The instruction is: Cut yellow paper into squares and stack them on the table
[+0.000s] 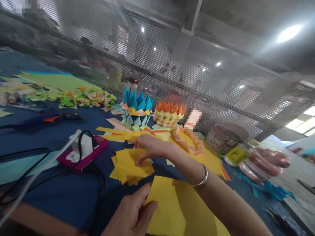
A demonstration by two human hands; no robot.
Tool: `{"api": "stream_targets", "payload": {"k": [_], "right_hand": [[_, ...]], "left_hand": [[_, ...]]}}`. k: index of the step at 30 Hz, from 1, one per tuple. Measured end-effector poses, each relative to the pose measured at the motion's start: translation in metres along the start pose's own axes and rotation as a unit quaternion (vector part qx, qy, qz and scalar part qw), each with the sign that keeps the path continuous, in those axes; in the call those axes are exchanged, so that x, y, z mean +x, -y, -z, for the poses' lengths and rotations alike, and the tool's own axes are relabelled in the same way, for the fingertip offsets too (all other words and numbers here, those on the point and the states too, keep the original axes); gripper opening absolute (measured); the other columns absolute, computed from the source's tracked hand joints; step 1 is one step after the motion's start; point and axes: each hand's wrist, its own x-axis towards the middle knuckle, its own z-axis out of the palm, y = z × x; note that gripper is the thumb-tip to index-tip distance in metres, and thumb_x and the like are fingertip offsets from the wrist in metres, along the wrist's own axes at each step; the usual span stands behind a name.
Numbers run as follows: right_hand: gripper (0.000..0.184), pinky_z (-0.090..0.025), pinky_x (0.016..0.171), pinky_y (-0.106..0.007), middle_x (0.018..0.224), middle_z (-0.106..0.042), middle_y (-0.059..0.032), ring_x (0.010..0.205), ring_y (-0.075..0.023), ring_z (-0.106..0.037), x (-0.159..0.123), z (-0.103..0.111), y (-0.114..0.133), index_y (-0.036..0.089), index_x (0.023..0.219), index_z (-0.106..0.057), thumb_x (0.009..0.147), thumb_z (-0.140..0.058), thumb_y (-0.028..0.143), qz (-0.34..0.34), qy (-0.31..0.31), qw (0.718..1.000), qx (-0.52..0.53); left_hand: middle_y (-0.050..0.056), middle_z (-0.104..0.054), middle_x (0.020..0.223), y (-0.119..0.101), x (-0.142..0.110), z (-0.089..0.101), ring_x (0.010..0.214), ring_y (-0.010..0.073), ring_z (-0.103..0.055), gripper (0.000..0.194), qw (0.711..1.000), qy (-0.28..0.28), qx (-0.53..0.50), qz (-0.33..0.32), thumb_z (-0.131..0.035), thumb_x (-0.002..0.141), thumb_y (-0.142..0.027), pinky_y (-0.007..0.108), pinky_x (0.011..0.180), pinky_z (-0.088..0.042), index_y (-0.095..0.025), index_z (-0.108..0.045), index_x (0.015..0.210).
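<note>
My left hand (pixel 131 209) pinches the left edge of a large yellow paper sheet (pixel 177 206) between thumb and fingers, close to me. Farther out, my right hand (pixel 150 146) is over a loose stack of yellow paper squares (pixel 133 165). Its thumb and fingers are spread, with the thumb low over the squares and the fingertips by the yellow paper strips (pixel 115 132). Whether the fingertips touch the paper is unclear. Behind stand a blue pointed folded-paper piece (pixel 138 100) and an orange and cream one (pixel 169 113). A peach folded-paper ring (pixel 188 139) leans on orange paper.
At left, a magenta power strip (pixel 98 144) with a white plug trails cables. A glue gun (pixel 49 119) and a heap of small folded papers (pixel 81 96) lie beyond. A yellow-labelled jar (pixel 237 154) and blue paper scraps (pixel 275 190) are at right. Perforated metal panels (pixel 159 62) stand behind.
</note>
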Motion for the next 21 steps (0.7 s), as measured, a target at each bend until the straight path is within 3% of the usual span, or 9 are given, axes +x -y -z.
{"api": "stream_targets", "payload": {"k": [4,7,10,13,21], "right_hand": [[0.047,-0.043,0.069,-0.026,0.097,-0.064,-0.0073,0.085,-0.0198,-0.057,-0.001,-0.001,-0.001,0.011,0.1,-0.06,0.067,-0.084,0.033,-0.027,-0.028,0.999,0.032],[0.026,-0.041,0.063,-0.023,0.085,-0.066,-0.0029,0.077,-0.0161,-0.06,-0.002,0.0,0.001,0.012,0.09,-0.064,0.074,-0.079,0.025,-0.056,-0.048,0.996,0.058],[0.01,-0.042,0.061,-0.022,0.078,-0.068,-0.0001,0.072,-0.0138,-0.062,-0.004,0.003,0.004,0.013,0.083,-0.067,0.081,-0.073,0.021,-0.074,-0.062,0.992,0.081],[0.003,-0.047,0.067,-0.025,0.084,-0.071,-0.0009,0.078,-0.0148,-0.065,-0.006,0.005,0.007,0.014,0.085,-0.068,0.084,-0.069,0.016,-0.081,-0.074,0.99,0.089],[0.012,-0.05,0.08,-0.035,0.092,-0.069,-0.0069,0.091,-0.0208,-0.064,-0.009,-0.009,0.002,0.012,0.094,-0.067,0.087,-0.058,0.007,-0.1,-0.105,0.989,0.037]], "left_hand": [[-0.006,-0.049,0.063,-0.003,0.0,0.001,0.056,0.0139,-0.046,0.025,1.0,0.014,0.008,-0.003,-0.038,0.092,-0.046,0.022,0.059,-0.038,-0.024,-0.05,0.089],[-0.005,-0.051,0.067,-0.006,0.0,0.001,0.059,0.0133,-0.047,0.027,1.0,0.013,0.012,-0.009,-0.037,0.092,-0.046,0.022,0.057,-0.034,-0.023,-0.051,0.092],[-0.004,-0.055,0.07,-0.008,-0.001,0.0,0.063,0.0137,-0.053,0.029,1.0,0.002,0.002,-0.013,-0.038,0.092,-0.046,0.02,0.06,-0.038,-0.022,-0.053,0.099],[-0.002,-0.061,0.072,-0.006,-0.002,0.0,0.067,0.0163,-0.059,0.03,1.0,0.0,-0.011,-0.014,-0.04,0.092,-0.045,0.021,0.064,-0.044,-0.022,-0.056,0.101],[-0.003,-0.06,0.065,-0.003,-0.001,0.0,0.058,0.0153,-0.056,0.018,1.0,-0.009,-0.01,-0.016,-0.05,0.087,-0.036,0.02,0.062,-0.046,-0.023,-0.061,0.093]]}}
